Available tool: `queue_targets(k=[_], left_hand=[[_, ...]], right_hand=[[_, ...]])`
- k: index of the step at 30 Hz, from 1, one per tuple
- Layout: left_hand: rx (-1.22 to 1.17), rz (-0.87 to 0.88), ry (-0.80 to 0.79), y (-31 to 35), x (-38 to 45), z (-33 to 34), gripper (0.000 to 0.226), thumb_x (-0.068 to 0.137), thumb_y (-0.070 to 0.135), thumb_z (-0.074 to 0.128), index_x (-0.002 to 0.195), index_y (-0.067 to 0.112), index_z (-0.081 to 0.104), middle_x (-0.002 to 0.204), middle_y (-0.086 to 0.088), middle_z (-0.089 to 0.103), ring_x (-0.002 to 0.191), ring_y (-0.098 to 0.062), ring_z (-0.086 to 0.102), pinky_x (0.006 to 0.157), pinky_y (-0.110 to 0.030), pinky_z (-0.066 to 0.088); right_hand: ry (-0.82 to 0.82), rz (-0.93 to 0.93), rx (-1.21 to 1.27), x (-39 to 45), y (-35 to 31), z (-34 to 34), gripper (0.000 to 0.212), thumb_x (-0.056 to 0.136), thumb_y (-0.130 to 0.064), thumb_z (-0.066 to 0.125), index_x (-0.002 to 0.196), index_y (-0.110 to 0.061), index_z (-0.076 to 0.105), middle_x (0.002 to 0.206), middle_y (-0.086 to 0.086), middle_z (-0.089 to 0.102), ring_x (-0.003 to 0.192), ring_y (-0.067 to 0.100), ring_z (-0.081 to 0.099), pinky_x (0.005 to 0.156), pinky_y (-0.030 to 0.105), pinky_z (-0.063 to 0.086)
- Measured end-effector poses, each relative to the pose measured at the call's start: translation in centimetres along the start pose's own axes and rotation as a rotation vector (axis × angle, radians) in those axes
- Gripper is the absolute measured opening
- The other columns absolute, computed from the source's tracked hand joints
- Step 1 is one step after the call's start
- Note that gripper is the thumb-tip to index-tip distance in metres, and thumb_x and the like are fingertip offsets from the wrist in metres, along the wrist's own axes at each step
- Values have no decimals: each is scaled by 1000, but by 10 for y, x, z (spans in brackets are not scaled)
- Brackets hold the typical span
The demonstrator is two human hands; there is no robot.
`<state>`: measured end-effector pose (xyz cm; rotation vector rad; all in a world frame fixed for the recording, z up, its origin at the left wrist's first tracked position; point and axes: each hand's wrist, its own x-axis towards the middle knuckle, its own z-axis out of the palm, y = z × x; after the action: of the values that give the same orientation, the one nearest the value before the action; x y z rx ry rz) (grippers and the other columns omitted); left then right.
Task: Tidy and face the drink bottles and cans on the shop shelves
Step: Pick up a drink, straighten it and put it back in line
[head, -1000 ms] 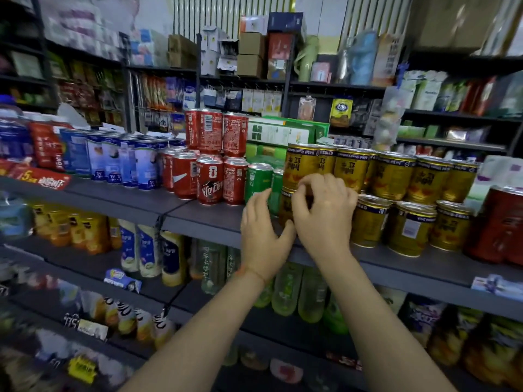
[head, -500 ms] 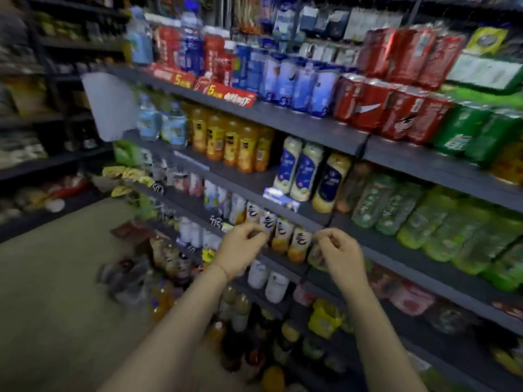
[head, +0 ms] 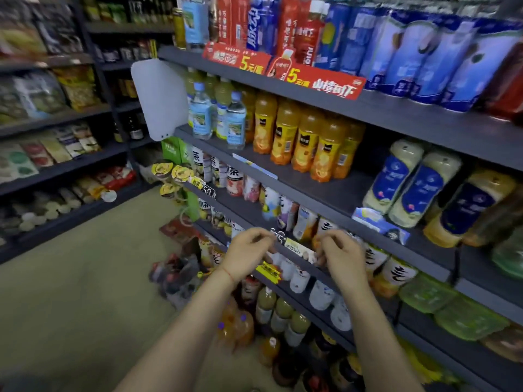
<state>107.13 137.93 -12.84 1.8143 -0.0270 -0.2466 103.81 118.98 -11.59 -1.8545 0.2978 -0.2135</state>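
Observation:
Dark shop shelves (head: 410,128) run from the upper left to the lower right, full of drinks. Orange juice bottles (head: 302,137) stand on the second shelf beside water bottles (head: 235,120). Small white drink bottles (head: 393,274) line the shelf at hand height. My left hand (head: 246,256) and my right hand (head: 339,258) hover in front of that shelf's edge, fingers curled loosely, with a price tag strip (head: 294,247) between them. Neither hand holds a bottle. The picture is blurred by motion.
A red price banner (head: 285,72) hangs on the top shelf's edge. A white plastic divider (head: 161,97) sticks out at the shelf end. Bottles (head: 175,275) in plastic wrap sit on the floor below. Snack shelves (head: 56,154) line the left side of the aisle.
My view swung down and left from the yellow cans on the upper shelf. Both hands left the cans and dropped to the edge of a lower shelf.

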Motion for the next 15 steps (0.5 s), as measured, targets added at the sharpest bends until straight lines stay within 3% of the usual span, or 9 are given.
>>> queue_targets(k=[5,9,12,15], left_hand=[[123,19,72,26,81,-70,17,99,17,53,93,11,69,82,-3,69,64,-14,65,68,-33,55],[47,36,212,39,138,-115,19,99,13,51,96,7,68,84,-11,68,68,-22,65,68,-35,55],[-2,53,291,34,171,-140,17,95,14,54,88,14,70,86,-9,71,80,-27,67,76,-40,55],[-49,87,354,29,205,-166,15,94,12,57,89,14,71,86,-4,70,78,-17,64,70,-28,51]], right_hand=[[-104,-28,52,86,-39,80,22,99,-19,52,82,-15,66,67,3,62,63,21,57,61,41,48],[-149,-124,29,146,-75,129,20,98,-20,54,81,-22,65,67,-4,65,64,17,60,64,37,49],[-150,-169,16,184,-91,164,11,97,-17,55,101,-24,63,83,-9,66,71,12,62,61,23,48],[-127,-198,-34,221,-109,203,33,95,-16,60,125,-25,51,110,-12,57,91,2,58,76,18,46]])
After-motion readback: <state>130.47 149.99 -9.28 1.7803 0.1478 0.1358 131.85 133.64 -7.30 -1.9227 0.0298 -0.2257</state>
